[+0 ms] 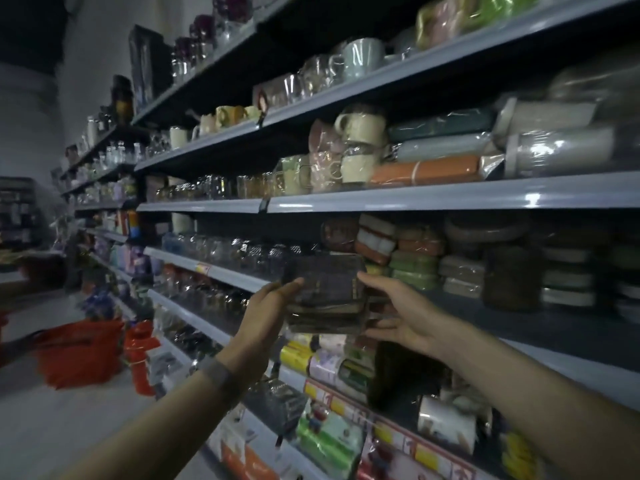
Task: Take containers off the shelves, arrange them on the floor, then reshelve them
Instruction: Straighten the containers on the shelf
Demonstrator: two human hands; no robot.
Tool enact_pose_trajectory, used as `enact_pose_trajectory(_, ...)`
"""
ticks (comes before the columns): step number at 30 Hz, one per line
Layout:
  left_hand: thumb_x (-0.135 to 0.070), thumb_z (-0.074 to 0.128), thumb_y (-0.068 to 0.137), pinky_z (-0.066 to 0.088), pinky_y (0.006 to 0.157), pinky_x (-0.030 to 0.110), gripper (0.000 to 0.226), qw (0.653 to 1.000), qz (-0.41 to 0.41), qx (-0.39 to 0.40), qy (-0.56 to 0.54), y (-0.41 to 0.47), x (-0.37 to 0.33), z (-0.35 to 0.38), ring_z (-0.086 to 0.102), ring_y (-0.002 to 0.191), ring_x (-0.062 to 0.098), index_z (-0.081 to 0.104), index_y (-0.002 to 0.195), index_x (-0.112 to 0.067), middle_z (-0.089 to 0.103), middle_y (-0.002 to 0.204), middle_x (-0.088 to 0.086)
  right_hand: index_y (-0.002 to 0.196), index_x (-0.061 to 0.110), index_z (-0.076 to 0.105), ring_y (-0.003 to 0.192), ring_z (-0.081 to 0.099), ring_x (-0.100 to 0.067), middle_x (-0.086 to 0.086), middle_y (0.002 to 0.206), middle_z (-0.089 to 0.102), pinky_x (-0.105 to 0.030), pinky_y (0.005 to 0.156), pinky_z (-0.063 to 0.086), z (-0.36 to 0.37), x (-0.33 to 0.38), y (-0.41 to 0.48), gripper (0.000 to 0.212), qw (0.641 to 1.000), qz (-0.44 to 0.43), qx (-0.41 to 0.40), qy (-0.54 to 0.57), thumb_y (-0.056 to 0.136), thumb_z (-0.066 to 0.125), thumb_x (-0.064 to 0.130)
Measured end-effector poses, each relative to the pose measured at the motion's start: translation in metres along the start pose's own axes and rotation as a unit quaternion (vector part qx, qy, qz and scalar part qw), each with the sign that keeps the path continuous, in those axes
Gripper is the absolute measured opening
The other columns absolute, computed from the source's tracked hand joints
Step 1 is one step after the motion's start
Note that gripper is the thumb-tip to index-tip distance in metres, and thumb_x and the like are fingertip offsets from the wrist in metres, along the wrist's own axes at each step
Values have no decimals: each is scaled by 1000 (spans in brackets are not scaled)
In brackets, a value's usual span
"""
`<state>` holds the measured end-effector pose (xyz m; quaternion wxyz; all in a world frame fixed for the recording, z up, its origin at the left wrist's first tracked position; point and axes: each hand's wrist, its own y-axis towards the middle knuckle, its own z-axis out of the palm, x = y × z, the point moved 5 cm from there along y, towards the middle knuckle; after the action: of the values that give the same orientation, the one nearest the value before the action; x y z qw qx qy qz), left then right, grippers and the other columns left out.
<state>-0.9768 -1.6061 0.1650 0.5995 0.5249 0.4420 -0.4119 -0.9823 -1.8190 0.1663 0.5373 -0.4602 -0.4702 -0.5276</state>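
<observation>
Both my hands hold a stack of dark, clear-lidded rectangular containers (325,292) in front of the middle shelf (519,327). My left hand (266,313) grips the stack's left side, thumb on its front. My right hand (394,313) holds the right side, fingers stretched along the edge. The stack is tilted slightly and sits at the shelf's front lip, above a bare stretch of shelf board. To its right, wrapped oval and round containers (415,261) in orange, green and beige are piled on the same shelf.
Shelves run along the right, packed with wrapped mugs (356,140), glass jars (221,251) and flasks (433,168). A red bucket (79,355) and a red jug (138,355) stand on the pale floor at the left. The aisle is dim.
</observation>
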Motion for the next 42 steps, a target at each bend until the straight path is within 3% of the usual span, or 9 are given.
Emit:
enact_pose_trajectory(4, -49, 77, 85, 46, 98, 40, 65, 998, 29, 48, -34, 35, 7, 22, 61, 119, 19, 62, 138, -15, 67, 133, 2, 115, 16, 73, 102, 73, -33, -13, 112, 76, -38, 77, 63, -21, 20, 20, 34, 999, -14, -34, -1, 90, 77, 39)
enact_pose_trajectory(8, -70, 82, 67, 45, 103, 42, 96, 996, 50, 73, -29, 67, 14, 38, 58, 126, 20, 58, 144, -17, 63, 140, -3, 116, 12, 71, 103, 72, -35, -15, 111, 75, -47, 97, 59, -36, 25, 48, 42, 998, 3, -54, -18, 91, 76, 44)
enact_pose_trajectory(15, -50, 79, 81, 38, 117, 52, 51, 996, 26, 72, -44, 131, 31, 57, 55, 129, 25, 75, 122, -21, 60, 140, 6, 101, 13, 69, 113, 69, -40, -13, 103, 73, -51, 104, 55, -41, 25, 96, 30, 996, 38, -84, 7, 92, 76, 40)
enact_pose_trajectory(17, -51, 80, 80, 41, 114, 48, 67, 996, 19, 70, -54, 152, 39, 59, 57, 125, 26, 65, 134, -14, 63, 135, 7, 99, 14, 66, 111, 69, -39, -12, 103, 70, -49, 104, 55, -40, 25, 109, 27, 994, 50, -93, 11, 93, 75, 39)
enact_pose_trajectory(20, -62, 80, 68, 46, 103, 39, 87, 996, 14, 80, -41, 181, 48, 63, 62, 118, 24, 64, 136, -10, 68, 129, 4, 109, 18, 63, 98, 66, -33, -12, 109, 64, -43, 88, 58, -37, 24, 129, 32, 992, 65, -107, 15, 92, 76, 42)
enact_pose_trajectory(25, -42, 73, 92, 47, 65, 18, 32, 995, -2, 89, -36, 220, 59, 66, 65, 93, 6, 75, 110, -16, 76, 102, -5, 117, 20, 61, 103, 64, -35, -13, 114, 61, -47, 93, 58, -31, 15, 166, 41, 989, 83, -117, 16, 90, 77, 46)
enact_pose_trajectory(31, -38, 72, 94, 55, 77, 26, 29, 995, 1, 103, 0, 257, 79, 66, 73, 96, 20, 79, 101, -11, 81, 96, 0, 111, 22, 64, 90, 60, -16, -2, 98, 65, -46, 107, 53, -25, 2, 189, 24, 991, 52, -125, -1, 98, 70, 41)
enact_pose_trajectory(36, -42, 67, 97, 53, 74, 17, 37, 993, -18, 115, -2, 266, 94, 68, 72, 99, 10, 76, 112, -9, 79, 107, 1, 132, 25, 57, 112, 62, -23, -6, 122, 63, -43, 108, 52, -28, -2, 199, 46, 990, 47, -115, -67, 96, 67, 52)
enact_pose_trajectory(42, -68, 59, 76, 48, 109, 52, 62, 998, 0, 50, 44, 280, 104, 44, 65, 117, 29, 77, 116, -25, 74, 118, 3, 140, 23, 55, 117, 62, -32, -12, 132, 60, -41, 104, 53, -39, -6, 197, 48, 990, 32, -115, -77, 99, 65, 47)
